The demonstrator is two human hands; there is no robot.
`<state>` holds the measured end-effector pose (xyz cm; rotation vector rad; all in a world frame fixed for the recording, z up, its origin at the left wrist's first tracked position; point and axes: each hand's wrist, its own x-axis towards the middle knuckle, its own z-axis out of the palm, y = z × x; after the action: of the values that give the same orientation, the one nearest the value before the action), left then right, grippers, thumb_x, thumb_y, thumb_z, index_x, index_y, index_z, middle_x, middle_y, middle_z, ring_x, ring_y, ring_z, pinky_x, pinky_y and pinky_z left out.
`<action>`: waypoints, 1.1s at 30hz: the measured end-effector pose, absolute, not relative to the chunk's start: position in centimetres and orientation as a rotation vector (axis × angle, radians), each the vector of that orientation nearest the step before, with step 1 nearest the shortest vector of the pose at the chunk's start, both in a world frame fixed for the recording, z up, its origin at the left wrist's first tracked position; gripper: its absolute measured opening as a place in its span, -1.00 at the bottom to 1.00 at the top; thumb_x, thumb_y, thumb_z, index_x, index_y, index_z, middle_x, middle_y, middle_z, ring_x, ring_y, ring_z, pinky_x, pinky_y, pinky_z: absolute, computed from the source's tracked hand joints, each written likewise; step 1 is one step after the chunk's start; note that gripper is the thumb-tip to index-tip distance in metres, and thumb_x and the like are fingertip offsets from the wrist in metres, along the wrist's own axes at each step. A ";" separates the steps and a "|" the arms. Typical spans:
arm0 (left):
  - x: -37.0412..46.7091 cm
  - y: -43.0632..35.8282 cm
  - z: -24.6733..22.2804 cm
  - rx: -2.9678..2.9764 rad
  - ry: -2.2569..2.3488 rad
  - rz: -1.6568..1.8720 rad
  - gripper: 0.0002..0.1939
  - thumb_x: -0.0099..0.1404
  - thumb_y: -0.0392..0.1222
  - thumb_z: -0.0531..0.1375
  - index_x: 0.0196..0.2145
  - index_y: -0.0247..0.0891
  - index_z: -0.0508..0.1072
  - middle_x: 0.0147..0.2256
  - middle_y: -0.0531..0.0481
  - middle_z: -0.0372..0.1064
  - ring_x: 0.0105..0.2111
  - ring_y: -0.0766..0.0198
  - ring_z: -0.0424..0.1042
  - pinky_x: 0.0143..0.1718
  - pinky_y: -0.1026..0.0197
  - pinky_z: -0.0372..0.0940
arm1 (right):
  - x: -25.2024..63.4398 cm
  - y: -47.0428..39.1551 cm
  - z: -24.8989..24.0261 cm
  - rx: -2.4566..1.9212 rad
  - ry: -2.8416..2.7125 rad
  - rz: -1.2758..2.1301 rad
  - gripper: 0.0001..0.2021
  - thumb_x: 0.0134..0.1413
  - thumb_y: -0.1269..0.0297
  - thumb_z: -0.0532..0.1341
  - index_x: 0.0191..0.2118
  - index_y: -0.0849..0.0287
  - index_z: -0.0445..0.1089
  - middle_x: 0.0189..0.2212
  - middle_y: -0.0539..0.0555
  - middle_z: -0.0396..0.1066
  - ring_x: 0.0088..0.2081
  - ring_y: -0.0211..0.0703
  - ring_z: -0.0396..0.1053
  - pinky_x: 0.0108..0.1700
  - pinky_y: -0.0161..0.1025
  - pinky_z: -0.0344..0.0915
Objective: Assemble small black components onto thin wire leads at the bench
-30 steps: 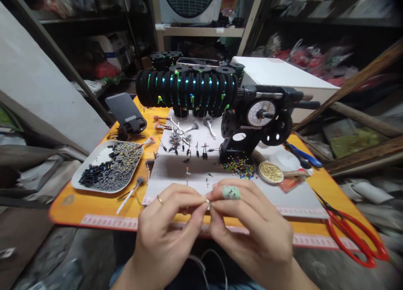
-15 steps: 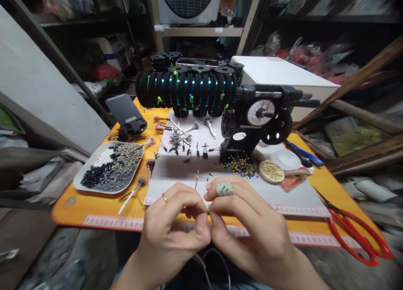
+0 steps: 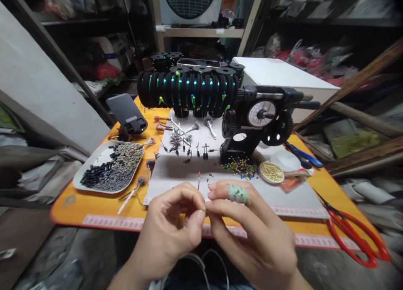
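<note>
Above the table's front edge, my left hand (image 3: 176, 225) and my right hand (image 3: 255, 231) meet at the fingertips. My left thumb and forefinger pinch something tiny, too small to name. The right thumb and forefinger are closed against the same spot, and what lies between them is hidden. A green patterned wrap (image 3: 238, 194) circles one right finger. Just beyond the fingertips, a thin orange-tipped piece (image 3: 199, 179) lies on the white sheet (image 3: 176, 168). Farther back lie several small black pieces with thin stems (image 3: 205, 152) and bundles of wires in white tubes (image 3: 210, 127).
A white tray (image 3: 77, 181) of grey and black pieces stands left, near a phone stand (image 3: 127, 113). Behind are black spools (image 3: 189, 88) on a winding device with a dial (image 3: 262, 113). Rightward are colourful beads (image 3: 241, 167), a golden-filled dish (image 3: 271, 172), blue-handled pliers (image 3: 305, 153) and red scissors (image 3: 355, 235).
My right hand has shifted slightly right and its fingers have straightened somewhat. My left fingertips have moved slightly left, and a speck now shows between them.
</note>
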<state>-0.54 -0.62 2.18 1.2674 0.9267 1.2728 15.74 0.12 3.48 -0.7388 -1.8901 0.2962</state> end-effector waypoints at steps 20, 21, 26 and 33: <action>-1.0 -2.0 0.5 1.758 1.160 1.306 -0.69 0.31 -0.45 0.20 -0.10 -0.07 0.40 -0.32 0.08 0.41 -0.36 0.36 0.49 -0.46 0.47 0.46 | 16.2 -0.5 2.1 -0.990 -1.757 0.563 -0.89 0.14 0.54 0.22 -0.29 0.26 0.48 -0.37 0.07 0.39 -0.28 -0.26 0.46 -0.27 -0.40 0.39; -1.0 -1.9 0.7 1.810 1.150 1.291 -0.68 0.30 -0.45 0.21 -0.08 -0.09 0.41 -0.32 0.08 0.42 -0.38 0.37 0.49 -0.47 0.48 0.44 | 16.2 -0.6 2.1 -0.990 -1.761 0.568 -0.89 0.14 0.55 0.22 -0.29 0.26 0.48 -0.37 0.06 0.39 -0.29 -0.28 0.45 -0.27 -0.40 0.38; -1.2 -1.4 0.7 2.085 1.124 1.383 -0.73 0.25 -0.56 0.21 -0.19 -0.23 0.47 -0.30 0.02 0.48 -0.29 0.40 0.52 -0.28 0.48 0.43 | 16.3 -0.9 2.2 -1.013 -1.720 0.698 -0.88 0.15 0.53 0.20 -0.33 0.19 0.40 -0.42 -0.04 0.34 -0.40 -0.36 0.36 -0.36 -0.44 0.31; -0.3 -1.8 -0.2 1.705 1.068 1.519 -0.75 0.28 -0.51 0.24 -0.21 -0.18 0.51 -0.28 0.07 0.50 -0.22 0.38 0.51 -0.14 0.41 0.43 | 16.2 -0.9 2.0 -1.010 -1.622 0.989 -0.90 0.25 0.42 0.17 -0.30 0.13 0.40 -0.38 -0.03 0.37 -0.32 -0.29 0.40 -0.28 -0.38 0.33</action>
<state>-0.33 -1.75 -0.17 1.7047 1.0677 1.5192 16.19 -0.90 2.00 -1.0103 -1.6218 0.9890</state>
